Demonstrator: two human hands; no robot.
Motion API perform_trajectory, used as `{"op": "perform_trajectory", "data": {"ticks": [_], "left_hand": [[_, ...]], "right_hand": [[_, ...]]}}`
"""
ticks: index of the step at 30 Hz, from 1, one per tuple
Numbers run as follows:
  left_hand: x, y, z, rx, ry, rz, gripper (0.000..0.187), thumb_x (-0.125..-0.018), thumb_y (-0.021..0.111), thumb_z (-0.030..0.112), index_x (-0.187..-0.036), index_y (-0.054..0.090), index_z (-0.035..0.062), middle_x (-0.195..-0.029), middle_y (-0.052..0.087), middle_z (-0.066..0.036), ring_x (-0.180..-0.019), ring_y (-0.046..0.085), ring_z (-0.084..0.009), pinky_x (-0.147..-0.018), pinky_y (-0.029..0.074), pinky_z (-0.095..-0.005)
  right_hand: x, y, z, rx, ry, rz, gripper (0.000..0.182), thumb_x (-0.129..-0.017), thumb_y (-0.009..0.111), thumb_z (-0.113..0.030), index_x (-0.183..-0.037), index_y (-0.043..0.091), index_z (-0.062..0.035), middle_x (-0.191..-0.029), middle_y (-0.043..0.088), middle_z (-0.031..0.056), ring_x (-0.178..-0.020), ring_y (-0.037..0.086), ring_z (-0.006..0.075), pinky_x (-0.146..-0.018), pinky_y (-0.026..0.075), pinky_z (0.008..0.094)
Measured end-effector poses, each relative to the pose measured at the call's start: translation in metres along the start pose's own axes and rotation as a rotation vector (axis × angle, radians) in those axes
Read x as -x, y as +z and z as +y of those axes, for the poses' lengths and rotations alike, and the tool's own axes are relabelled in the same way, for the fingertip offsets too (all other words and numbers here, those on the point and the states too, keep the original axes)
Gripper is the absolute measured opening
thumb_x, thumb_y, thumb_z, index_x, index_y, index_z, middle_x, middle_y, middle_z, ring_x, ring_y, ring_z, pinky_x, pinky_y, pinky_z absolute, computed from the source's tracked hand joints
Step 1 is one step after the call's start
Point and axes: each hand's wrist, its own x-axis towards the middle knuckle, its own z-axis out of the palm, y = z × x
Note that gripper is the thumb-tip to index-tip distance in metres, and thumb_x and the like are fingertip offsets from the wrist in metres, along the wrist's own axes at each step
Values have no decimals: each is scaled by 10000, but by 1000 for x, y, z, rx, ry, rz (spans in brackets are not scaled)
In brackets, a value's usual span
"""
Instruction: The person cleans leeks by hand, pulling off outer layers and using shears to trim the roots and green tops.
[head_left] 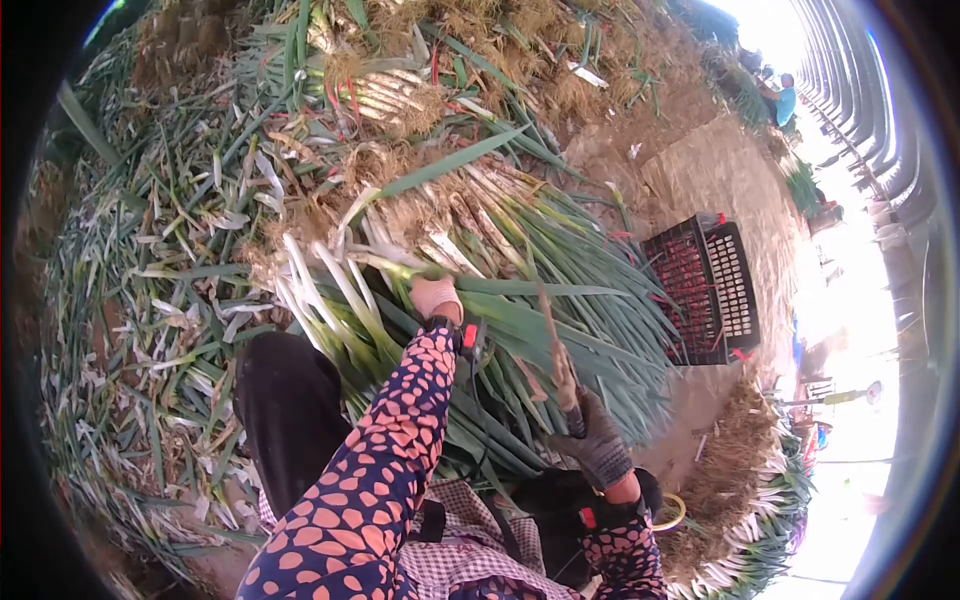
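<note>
My left hand, in a light glove, is closed around a green onion whose long leaves reach to the right. My right hand, in a dark grey glove, grips the dark handle of a long, thin, brownish blade, which points up and away from me. Peeled white stalks lie to the left of my left hand, over my lap. A large pile of green onions with roots to the left and leaves to the right spreads just beyond both hands.
A black crate with red ties stands at the right. Leaf scraps cover the ground at the left. Rooted bundles lie at the top, and more onions at the lower right. A person in blue is far off at the upper right.
</note>
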Motion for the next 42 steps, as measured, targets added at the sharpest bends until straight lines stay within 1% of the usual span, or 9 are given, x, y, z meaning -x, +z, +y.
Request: {"op": "perform_trajectory", "data": {"ticks": [6,10,13,20,24,27,29,32,42], "left_hand": [[31,-48,-75,808,-28,-177,623,-626,813,75,-1132,464,-24,-1010,582,-116,-850,555,-224,-778,470,-374],[79,-92,-102,389,-2,-379,684,-622,765,2,-1221,435,6,-1079,587,-117,-938,565,-219,-820,469,-335],[101,-76,-137,467,131,-503,798,-617,792,67,-1294,369,51,-1115,570,-110,-955,557,-218,-850,460,-319],[65,-51,-190,-59,291,-541,655,-725,736,149,-1266,379,61,-1081,596,-167,-949,589,-269,-830,489,-338],[67,-67,-179,145,-33,-841,459,-750,705,107,-1142,474,44,-956,624,-130,-810,591,-291,-712,503,-378],[55,-37,-223,386,90,-865,225,-849,601,171,-1018,539,36,-853,599,-95,-737,586,-248,-611,487,-352],[9,12,-306,786,-318,-1047,177,-899,536,197,-980,561,41,-830,580,-86,-729,586,-211,-598,480,-324],[54,-37,-231,410,-29,-880,177,-892,543,193,-976,565,39,-826,582,-86,-726,587,-211,-598,481,-325],[51,-46,-229,399,-46,-893,178,-866,566,179,-965,575,31,-813,590,-84,-716,592,-212,-600,485,-330]], "right_hand": [[1,8,-24,3,37,-146,818,-625,798,-195,-1326,409,-32,-1218,539,173,-1107,535,298,-929,422,369],[-2,45,2,151,-83,-322,760,-627,778,-216,-1282,444,-27,-1155,569,197,-1084,551,327,-911,436,381],[2,62,-2,297,-34,-412,760,-632,776,-249,-1273,439,-20,-1119,593,206,-1058,574,357,-883,456,394],[22,71,10,476,16,-471,741,-669,751,-323,-1274,419,-53,-1110,593,225,-1038,567,388,-859,460,447],[23,79,0,506,40,-466,751,-678,735,-333,-1291,397,-61,-1098,596,229,-1030,569,392,-854,461,455],[3,96,-22,535,53,-463,756,-661,738,-317,-1289,416,-46,-1121,590,229,-1040,569,379,-869,460,428],[-11,109,-34,543,16,-445,752,-656,731,-324,-1285,425,-49,-1114,592,230,-1033,572,379,-869,461,426],[-32,124,-34,527,-73,-424,762,-650,727,-352,-1288,422,-66,-1095,598,229,-1022,574,386,-861,463,438],[-93,141,-53,508,-140,-513,799,-616,784,-337,-1293,460,-61,-1165,582,195,-1061,573,354,-906,455,401]]}}
